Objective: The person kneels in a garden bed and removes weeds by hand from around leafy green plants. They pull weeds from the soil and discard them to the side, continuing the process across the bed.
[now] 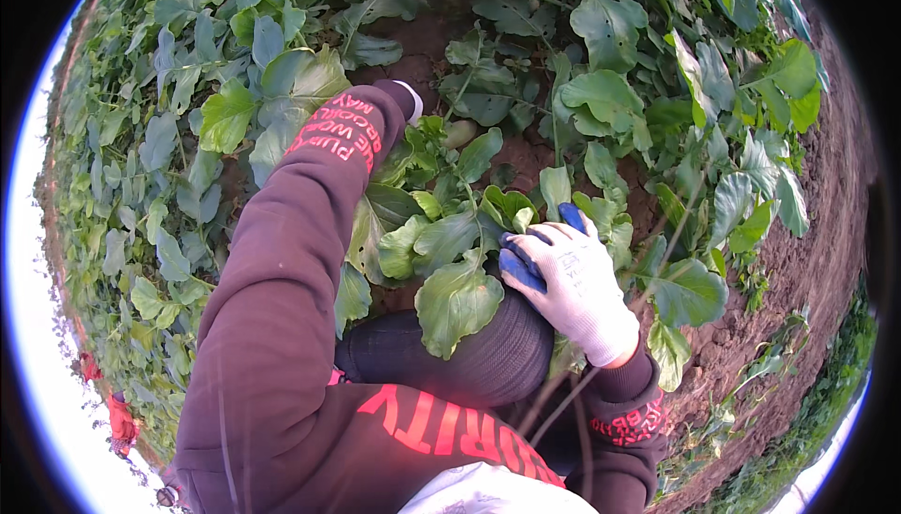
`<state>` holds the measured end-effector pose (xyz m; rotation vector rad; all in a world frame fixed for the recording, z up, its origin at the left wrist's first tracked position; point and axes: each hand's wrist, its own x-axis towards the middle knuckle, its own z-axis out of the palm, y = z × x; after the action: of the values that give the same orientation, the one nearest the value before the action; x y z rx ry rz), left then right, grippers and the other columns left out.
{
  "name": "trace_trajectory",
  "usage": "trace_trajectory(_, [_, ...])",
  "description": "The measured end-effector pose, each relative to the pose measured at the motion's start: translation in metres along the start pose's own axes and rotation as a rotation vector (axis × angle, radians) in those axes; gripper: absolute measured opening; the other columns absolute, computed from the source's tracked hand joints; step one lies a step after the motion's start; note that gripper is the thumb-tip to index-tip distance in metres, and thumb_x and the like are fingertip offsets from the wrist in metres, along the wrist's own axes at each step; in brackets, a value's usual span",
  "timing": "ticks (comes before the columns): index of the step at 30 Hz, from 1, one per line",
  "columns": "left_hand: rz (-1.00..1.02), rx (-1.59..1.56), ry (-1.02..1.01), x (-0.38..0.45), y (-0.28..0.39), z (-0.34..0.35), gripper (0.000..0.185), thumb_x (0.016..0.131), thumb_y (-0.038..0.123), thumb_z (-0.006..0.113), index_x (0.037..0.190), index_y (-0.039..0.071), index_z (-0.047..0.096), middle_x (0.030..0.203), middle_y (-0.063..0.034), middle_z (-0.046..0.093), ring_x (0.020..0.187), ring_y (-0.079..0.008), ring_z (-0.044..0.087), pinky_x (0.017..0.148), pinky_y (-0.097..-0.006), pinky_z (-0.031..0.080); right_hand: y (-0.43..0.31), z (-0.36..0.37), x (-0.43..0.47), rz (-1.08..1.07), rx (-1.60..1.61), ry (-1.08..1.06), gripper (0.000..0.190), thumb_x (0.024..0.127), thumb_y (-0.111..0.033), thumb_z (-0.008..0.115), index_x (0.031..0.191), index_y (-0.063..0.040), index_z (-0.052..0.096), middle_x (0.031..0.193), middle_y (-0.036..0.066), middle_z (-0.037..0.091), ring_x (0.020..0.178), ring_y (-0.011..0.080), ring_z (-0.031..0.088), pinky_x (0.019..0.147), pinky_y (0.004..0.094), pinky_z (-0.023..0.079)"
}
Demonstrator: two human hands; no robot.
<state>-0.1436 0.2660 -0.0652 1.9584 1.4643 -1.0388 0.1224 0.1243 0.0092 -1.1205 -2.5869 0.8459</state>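
My left hand (416,104) reaches forward into the leafy plants. Only a white glove edge shows past the dark sleeve (288,218), so its fingers are hidden. My right hand (566,278) wears a white knit glove with blue-coated fingers. Its fingers are bent against a cluster of green leaves (510,205) just above my knee (457,359); whether they grip the stems cannot be made out. A broad leaf (461,299) hangs over the knee. Between the hands, a pale green rounded root top (461,134), like a radish, shows among the leaves.
Dense leafy crop (176,155) spreads ahead and to the left, some leaves holed. Bare brown soil (809,253) runs along the right, with a green strip (809,436) beyond it. At the far left edge are people, one in red clothing (123,424). Thin dry stalks cross near my right wrist.
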Motion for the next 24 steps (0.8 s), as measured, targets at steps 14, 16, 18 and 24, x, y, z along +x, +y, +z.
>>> trace_trajectory(14, [0.055,0.206,-0.002,0.093,-0.048,0.083,0.032,0.082,0.023,0.061,0.114,0.02,0.067,0.111,-0.0069,0.068,0.106,-0.0229,0.063,0.103,-0.0478,0.038,0.003,0.004,-0.002,0.016,-0.004,0.024,0.023,0.082,-0.03,0.068,0.095,-0.011,0.065,0.084,0.005,0.06,0.088,0.0234,0.061,0.1,0.0473,0.038])
trace_trajectory(16, [0.023,0.283,0.003,0.085,-0.046,0.075,0.035,0.085,0.019,0.057,0.12,0.026,0.063,0.116,-0.0045,0.066,0.113,-0.0213,0.059,0.11,-0.0521,0.026,0.004,0.004,-0.002,0.007,-0.002,0.042,0.023,0.082,-0.03,0.068,0.095,-0.011,0.065,0.084,0.005,0.06,0.087,0.0234,0.061,0.1,0.0474,0.038])
trace_trajectory(18, [0.051,0.338,0.048,0.074,-0.043,0.074,0.036,0.086,0.016,0.055,0.121,0.027,0.062,0.116,-0.0041,0.065,0.114,-0.0232,0.058,0.111,-0.0515,0.026,0.004,0.002,-0.002,0.028,0.017,-0.016,0.026,0.082,-0.028,0.068,0.099,-0.01,0.066,0.09,0.007,0.063,0.093,0.0252,0.061,0.102,0.0466,0.037])
trace_trajectory(24, [0.317,0.616,0.313,0.077,-0.038,0.081,0.013,0.085,0.021,0.054,0.088,0.023,0.066,0.086,-0.0035,0.061,0.094,-0.0234,0.059,0.111,-0.0493,0.028,0.002,0.001,0.002,0.033,0.025,-0.057,0.026,0.081,-0.027,0.068,0.1,-0.009,0.066,0.093,0.008,0.064,0.095,0.0259,0.061,0.102,0.0458,0.037])
